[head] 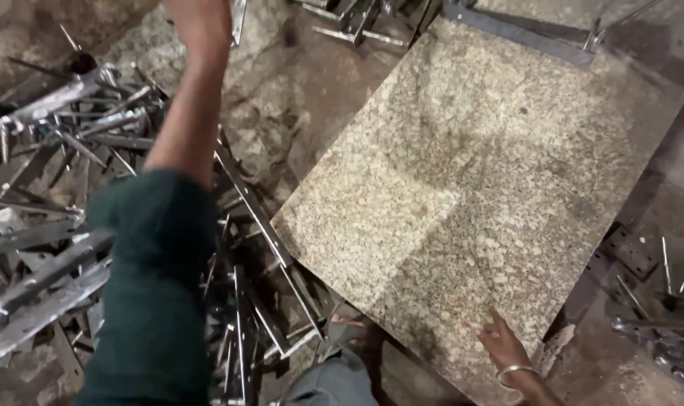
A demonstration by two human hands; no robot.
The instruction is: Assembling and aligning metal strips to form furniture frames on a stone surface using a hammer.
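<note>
My left arm, in a dark green sleeve, reaches away from me over a heap of metal pieces. My left hand (pixel 199 22) is at the top edge, blurred and partly cut off. A thin metal strip (pixel 239 19) sticks down right beside it, and I cannot see whether the fingers grip it. My right hand (pixel 502 347), with a metal bangle on the wrist, lies on the near corner of a large speckled granite slab (pixel 477 173). Its fingers are spread and hold nothing.
A heap of grey metal strips and brackets (pixel 48 248) covers the floor at left. More strips (pixel 357 22) lie at the top, and rods and a perforated plate (pixel 650 278) at right. A flat bar (pixel 518 34) rests on the slab's far edge. My sandalled foot (pixel 349 331) is below.
</note>
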